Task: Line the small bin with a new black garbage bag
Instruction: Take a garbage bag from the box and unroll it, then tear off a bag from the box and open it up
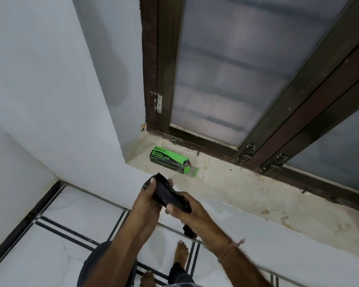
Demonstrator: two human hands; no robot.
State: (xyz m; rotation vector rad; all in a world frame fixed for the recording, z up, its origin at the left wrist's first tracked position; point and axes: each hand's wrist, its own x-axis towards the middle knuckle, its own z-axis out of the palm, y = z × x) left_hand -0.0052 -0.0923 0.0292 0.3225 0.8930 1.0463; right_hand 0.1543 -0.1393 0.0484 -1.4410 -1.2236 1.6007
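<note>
While both hands, left [148, 198] and right [181, 210], gripped one folded bag [166, 195], one open box [168, 160] lay on the sill [226, 187] beyond.

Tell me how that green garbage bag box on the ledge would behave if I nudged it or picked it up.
The green box lies flat on its long side on the ledge, so it would probably slide rather than tip or roll. Its end flap hangs open, so the cardboard may flex there and anything left inside could slip out if tilted. It likely feels light for its size.
</note>
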